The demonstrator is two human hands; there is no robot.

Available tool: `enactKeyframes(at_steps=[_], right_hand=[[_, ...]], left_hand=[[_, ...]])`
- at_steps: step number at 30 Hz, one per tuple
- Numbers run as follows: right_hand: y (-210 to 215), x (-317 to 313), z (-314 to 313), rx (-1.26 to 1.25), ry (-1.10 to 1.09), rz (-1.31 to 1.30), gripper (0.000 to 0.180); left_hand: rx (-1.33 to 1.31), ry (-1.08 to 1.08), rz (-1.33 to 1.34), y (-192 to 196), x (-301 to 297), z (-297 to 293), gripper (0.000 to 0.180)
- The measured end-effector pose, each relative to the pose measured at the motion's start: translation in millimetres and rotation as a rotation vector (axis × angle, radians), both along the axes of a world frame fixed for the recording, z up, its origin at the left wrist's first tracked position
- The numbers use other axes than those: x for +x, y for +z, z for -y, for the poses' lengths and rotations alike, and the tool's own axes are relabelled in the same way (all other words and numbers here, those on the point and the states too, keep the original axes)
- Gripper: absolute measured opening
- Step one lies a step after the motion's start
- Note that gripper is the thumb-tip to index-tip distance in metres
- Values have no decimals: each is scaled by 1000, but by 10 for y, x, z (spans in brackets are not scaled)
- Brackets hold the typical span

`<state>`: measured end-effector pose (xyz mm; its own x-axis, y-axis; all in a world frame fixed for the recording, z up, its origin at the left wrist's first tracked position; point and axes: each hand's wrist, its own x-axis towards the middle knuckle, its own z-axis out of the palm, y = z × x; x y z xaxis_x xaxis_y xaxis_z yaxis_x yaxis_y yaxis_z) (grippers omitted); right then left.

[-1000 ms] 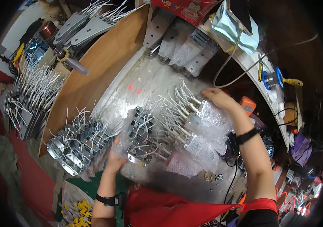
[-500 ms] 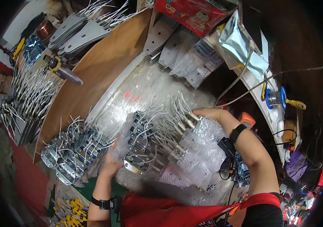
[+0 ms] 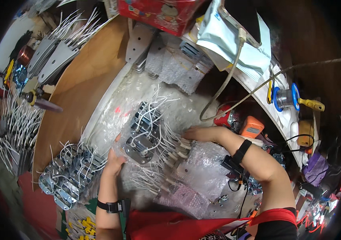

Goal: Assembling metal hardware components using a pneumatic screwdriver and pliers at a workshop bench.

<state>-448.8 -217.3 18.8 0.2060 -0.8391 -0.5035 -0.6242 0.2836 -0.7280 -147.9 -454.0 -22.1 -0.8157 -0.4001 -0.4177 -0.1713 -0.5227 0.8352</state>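
A row of small metal transformer-like parts [image 3: 143, 130] with white wire leads lies on clear bubble wrap [image 3: 202, 176] in front of me. My left hand [image 3: 114, 160] presses flat against the near left end of that row, fingers spread. At the right side of the row my right hand [image 3: 200, 134] reaches in, fingertips among the white leads and wrapped pieces [image 3: 176, 154]. Neither hand lifts anything clear of the surface.
A second cluster of the same metal parts [image 3: 68, 174] sits on the wooden board [image 3: 86, 88] to the left. Bubble-wrapped packs [image 3: 174, 64], a red box [image 3: 158, 12], a solder spool [image 3: 284, 98], cables and an orange device [image 3: 252, 126] crowd the back and right.
The row of parts has swung to lie more upright in view. Both hands stayed at its ends; the right hand dropped lower and closer to me.
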Motion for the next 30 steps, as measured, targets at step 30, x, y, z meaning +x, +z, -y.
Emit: enactKeyframes(at_steps=[30], right_hand=[[-95, -202, 380, -38, -772, 613, 71]], left_hand=[[90, -195, -85, 304, -767, 101, 116]])
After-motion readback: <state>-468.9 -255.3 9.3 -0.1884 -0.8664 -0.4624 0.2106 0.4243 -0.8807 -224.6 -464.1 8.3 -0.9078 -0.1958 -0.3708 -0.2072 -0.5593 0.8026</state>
